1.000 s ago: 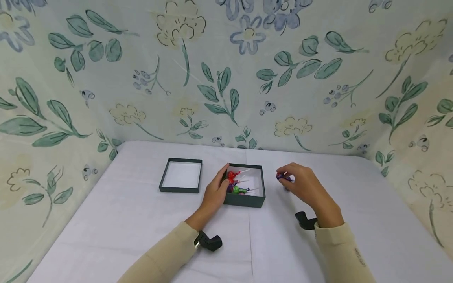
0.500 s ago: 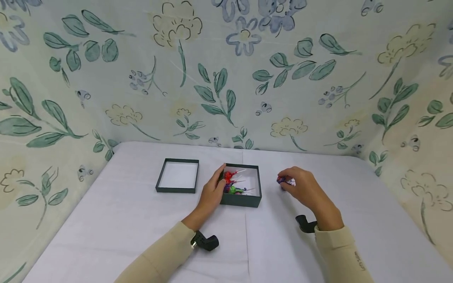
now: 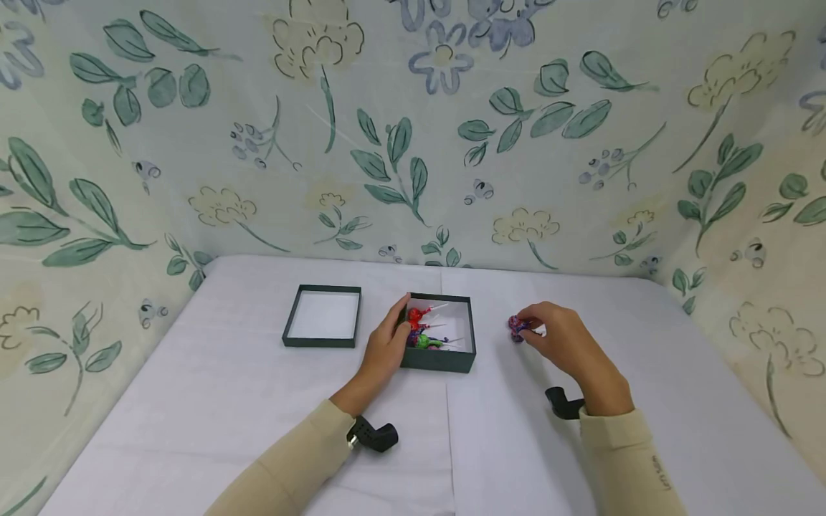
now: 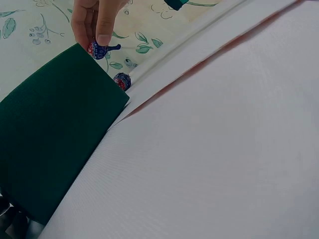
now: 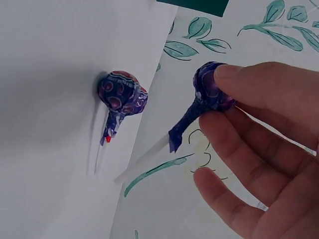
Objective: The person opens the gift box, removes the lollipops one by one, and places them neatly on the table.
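My right hand (image 3: pixel 568 340) pinches a purple-wrapped lollipop (image 5: pixel 208 87) by its candy head, between thumb and fingertips. Its white stick points down and to the left in the right wrist view. Beside it, a second purple lollipop (image 5: pixel 119 94) lies on the white tabletop. My left hand (image 3: pixel 383 345) grips the left wall of a dark green box (image 3: pixel 439 360), thumb along the near part of the rim. Several lollipops (image 3: pixel 422 341) in red, green and purple wrappers lie inside, sticks toward the right. The left wrist view shows mostly the box's outer wall (image 4: pixel 60 124).
A shallow green-rimmed lid (image 3: pixel 321 342) with a white inside lies to the left of the box. White cloth (image 3: pixel 271 416) covers the table. A floral curtain (image 3: pixel 413 93) rises behind the table and along both sides.
My right hand has shifted slightly to the right, away from the box, still pinching the lollipop. The left hand keeps its grip on the box. The head view has drifted a little.
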`<state>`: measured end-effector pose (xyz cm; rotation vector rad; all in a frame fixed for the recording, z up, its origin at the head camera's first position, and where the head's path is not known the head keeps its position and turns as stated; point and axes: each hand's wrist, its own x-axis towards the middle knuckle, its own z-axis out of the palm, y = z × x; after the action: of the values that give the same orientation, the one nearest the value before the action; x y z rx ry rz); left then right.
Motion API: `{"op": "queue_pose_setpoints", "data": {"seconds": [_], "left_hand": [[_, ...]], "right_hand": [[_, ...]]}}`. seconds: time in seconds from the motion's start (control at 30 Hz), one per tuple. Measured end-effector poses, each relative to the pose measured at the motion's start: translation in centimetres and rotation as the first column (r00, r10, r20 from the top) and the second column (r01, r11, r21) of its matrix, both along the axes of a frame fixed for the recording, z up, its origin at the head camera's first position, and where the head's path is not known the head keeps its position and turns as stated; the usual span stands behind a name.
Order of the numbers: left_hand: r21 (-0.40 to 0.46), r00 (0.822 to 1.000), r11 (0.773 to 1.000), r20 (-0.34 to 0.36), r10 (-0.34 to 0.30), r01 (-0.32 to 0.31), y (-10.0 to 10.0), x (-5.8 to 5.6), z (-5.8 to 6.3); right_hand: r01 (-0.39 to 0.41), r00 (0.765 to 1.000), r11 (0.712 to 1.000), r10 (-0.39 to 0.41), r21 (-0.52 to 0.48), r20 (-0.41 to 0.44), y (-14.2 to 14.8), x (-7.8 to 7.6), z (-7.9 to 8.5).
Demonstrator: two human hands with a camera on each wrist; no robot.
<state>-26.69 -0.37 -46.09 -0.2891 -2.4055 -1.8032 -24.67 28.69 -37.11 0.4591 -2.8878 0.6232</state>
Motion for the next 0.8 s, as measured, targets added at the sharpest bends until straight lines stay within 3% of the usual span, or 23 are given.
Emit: {"op": "queue_pose_setpoints", "data": {"seconds": [0.43,0.8], "left_hand": [[-0.026,1.0,1.0,0.016,0.001,-0.001,-0.08,0.1,0.12],[0.016,0.999,1.0,0.045,0.005,-0.006,0.18,0.04,0.23]], "right_hand": [[0.029,0.999,0.999,-0.029,0.02,0.016,0.55,0.0,0.08],[0.019,0.996,0.999,-0.021,0.031,0.092,0.98,-0.37,-0.4]]}}
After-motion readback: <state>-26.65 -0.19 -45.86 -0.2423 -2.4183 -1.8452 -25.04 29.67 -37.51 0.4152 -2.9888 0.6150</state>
